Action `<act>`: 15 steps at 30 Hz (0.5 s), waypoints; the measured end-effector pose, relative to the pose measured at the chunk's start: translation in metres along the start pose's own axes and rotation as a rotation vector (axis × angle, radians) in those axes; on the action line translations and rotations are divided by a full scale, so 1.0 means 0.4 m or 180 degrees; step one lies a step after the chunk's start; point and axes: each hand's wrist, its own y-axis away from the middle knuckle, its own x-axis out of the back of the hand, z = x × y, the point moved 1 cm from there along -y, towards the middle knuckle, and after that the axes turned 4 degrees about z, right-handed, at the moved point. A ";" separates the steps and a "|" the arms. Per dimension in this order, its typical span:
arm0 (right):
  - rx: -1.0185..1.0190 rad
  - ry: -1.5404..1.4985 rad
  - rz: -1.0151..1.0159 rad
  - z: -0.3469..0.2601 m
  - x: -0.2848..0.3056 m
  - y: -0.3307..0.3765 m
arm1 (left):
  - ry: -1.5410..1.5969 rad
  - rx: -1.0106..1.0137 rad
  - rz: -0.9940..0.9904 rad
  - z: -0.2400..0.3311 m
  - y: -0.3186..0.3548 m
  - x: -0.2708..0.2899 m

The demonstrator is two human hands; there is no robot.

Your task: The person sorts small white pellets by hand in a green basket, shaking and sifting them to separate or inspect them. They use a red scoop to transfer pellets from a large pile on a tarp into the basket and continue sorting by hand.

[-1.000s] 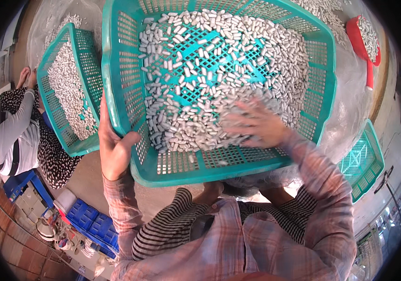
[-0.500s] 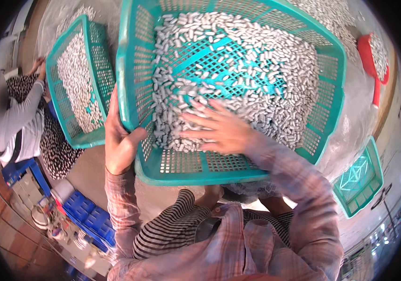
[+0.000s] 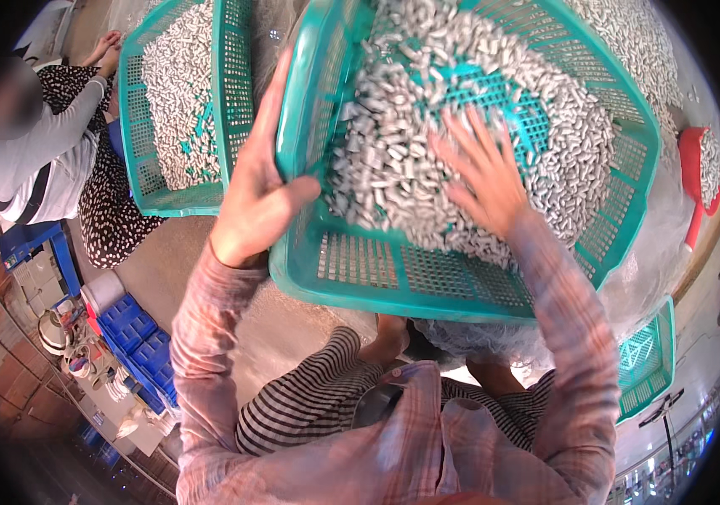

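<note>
At the bottom of the frame sits the person in a plaid shirt over striped trousers; both forearms rise from there. The left hand (image 3: 252,198), left of centre, clamps the near-left rim of the teal basket (image 3: 351,269), thumb hooked inside and fingers running up the outer wall. The right hand (image 3: 482,172) lies flat in the basket at centre, fingers spread wide, holding nothing, pressed on the heap of small pale pieces (image 3: 393,160). The basket fills the upper middle of the frame and seems tilted, its bare mesh floor nearest the body and the pieces banked farther up. To sweep well, I'd say, keep that rim grip firm and the open palm light, raking in shallow strokes so nothing hops the wall. Farther off, upper left, a second basket (image 3: 233,101) holds more pieces; a co-worker (image 3: 57,160) sits beside it at the left edge; blue crates (image 3: 137,337) stand at lower left. At the far right edge a red scoop (image 3: 696,181) rests on clear sheeting, with another teal basket (image 3: 650,362) at lower right.
</note>
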 end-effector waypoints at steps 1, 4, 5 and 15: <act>0.0113 0.0242 -0.0457 -0.007 0.006 0.111 | 0.0447 0.0342 0.0120 -0.015 0.045 0.011; -0.0378 0.0854 -0.0121 0.160 0.048 0.278 | 0.0403 0.0504 0.0331 -0.085 0.057 0.030; -0.0712 0.0981 0.0116 0.175 0.049 0.248 | 0.0502 0.0518 0.0278 -0.093 0.053 0.020; -0.0007 0.0034 0.0408 -0.154 -0.108 -0.184 | 0.0555 0.0641 0.0206 -0.034 0.027 -0.039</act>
